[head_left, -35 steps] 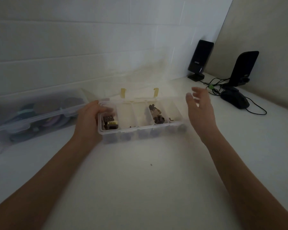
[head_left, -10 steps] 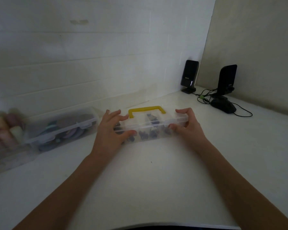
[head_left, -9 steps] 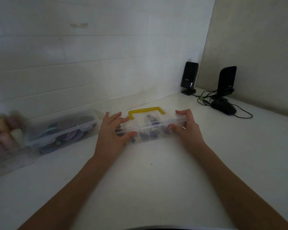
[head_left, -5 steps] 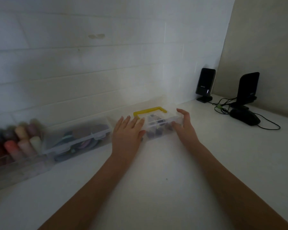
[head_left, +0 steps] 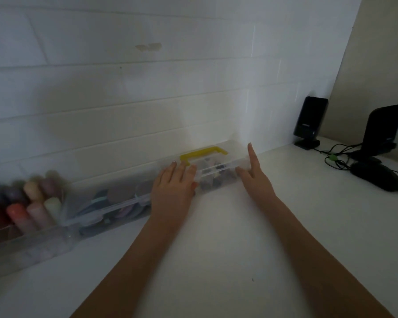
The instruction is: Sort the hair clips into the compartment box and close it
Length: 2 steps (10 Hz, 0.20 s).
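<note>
Box: the clear compartment box (head_left: 216,174) is seen with its lid down and the yellow handle (head_left: 203,152) on top, set on the white counter (head_left: 216,237) close against the wall.
Clips: dark hair clips (head_left: 218,180) are made out dimly through the plastic, inside the compartments.
Left hand (head_left: 174,188): laid flat and open on the box's left end, nothing gripped.
Right hand (head_left: 254,177): open against the right end, one finger raised, nothing held.
Progress: sorting and closing are judged done.
Left to do: whether the latches are snapped cannot be told.
</note>
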Available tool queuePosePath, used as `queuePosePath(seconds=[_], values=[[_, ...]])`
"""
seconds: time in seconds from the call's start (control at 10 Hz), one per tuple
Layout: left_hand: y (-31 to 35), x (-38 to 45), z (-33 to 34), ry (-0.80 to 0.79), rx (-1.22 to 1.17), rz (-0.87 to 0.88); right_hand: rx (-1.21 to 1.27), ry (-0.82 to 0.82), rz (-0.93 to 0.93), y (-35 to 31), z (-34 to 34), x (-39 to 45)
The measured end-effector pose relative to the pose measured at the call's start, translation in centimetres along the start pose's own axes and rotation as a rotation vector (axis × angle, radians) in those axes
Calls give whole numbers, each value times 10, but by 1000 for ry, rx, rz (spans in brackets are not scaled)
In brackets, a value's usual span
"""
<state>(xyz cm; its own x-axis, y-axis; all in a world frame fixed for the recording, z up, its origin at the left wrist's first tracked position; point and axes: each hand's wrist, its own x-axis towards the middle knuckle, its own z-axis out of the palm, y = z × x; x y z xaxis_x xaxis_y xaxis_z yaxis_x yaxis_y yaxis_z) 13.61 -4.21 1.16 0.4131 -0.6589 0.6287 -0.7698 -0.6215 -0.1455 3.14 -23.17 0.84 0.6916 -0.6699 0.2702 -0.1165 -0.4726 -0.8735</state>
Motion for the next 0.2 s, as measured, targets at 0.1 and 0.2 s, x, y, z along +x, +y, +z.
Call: queuePosePath(seconds=[0.1,0.2], values=[[-4,-2,-6,-13,-139,39,60,-88,-69,6,-2,3],[-11,12,-35,11,-390,-139,22,-56,-17,-9,-23,20]])
